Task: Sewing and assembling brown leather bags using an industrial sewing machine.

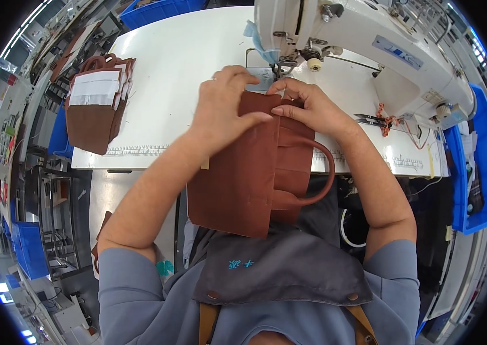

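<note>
A brown leather-like bag piece (232, 178) with a looped handle (332, 167) hangs from the table's front edge toward my lap. Its upper edge lies just in front of the needle area of a white sewing machine (286, 34). My left hand (220, 103) rests on the upper left of the piece, fingers apart and thumb stretched across it. At the upper right edge, my right hand (312, 106) pinches the piece between thumb and curled fingers. Whether the needle is in the material cannot be made out.
A stack of brown bag pieces (97, 103) with white patches lies at the table's left. Thread snips (372, 120) with orange cord lie right of my right hand. Blue bins (479, 172) flank the table. A ruler strip (140, 150) runs along the front edge.
</note>
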{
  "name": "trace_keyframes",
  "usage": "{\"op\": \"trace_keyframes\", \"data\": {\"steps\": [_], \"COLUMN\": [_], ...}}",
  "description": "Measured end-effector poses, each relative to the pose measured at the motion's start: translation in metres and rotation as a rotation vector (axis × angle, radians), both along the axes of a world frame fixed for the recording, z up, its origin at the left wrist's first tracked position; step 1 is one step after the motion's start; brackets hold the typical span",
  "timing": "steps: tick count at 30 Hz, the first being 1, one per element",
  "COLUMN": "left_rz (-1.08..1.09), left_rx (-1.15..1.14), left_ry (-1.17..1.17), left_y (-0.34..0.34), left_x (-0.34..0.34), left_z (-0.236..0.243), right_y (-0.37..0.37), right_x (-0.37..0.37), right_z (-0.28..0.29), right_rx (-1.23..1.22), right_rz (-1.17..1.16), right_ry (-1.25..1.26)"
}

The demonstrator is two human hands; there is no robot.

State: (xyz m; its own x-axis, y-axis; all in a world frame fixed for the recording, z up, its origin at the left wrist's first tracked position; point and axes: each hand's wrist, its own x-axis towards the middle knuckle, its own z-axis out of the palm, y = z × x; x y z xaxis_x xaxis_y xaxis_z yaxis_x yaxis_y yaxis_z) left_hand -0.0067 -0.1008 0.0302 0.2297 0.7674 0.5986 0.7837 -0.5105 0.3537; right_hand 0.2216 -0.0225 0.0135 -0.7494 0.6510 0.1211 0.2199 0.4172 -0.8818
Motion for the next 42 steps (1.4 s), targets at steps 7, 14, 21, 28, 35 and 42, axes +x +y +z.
{"op": "trace_keyframes", "data": {"steps": [7,14,21,28,35,42], "left_rz": [0.008,-0.043,-0.056,-0.307,-0.35,-0.255], "left_rx": [-0.283,-0.227,0.064,-0.272,-0.54,-0.512], "left_ry": [0.131,0.106,0.491,-0.187,-0.272,-0.384], "left_y": [0.004,0.009,-0.041,-0.027,-0.049,-0.066], "left_x": [-0.012,-0.032,0.012,-0.011,0.006,0.017], "left_z": [0.012,0.005,0.051,0.065,0.046,0.038], "right_y": [-0.001,-0.006,-0.016,-0.047,-0.066,-0.083], "right_x": [0.001,-0.002,-0.002,0.006,0.016,0.021], "right_z": [-0.001,0.005,0.005,0.048,0.058,0.062], "right_rx": [0.09,0.107,0.181,0.429,0.699,0.641], "right_rz": [0.017,0.027,0.031,0.114,0.119,-0.001], "right_ry": [0.025,-0.049,0.115,0.038,-0.01,-0.04]}}
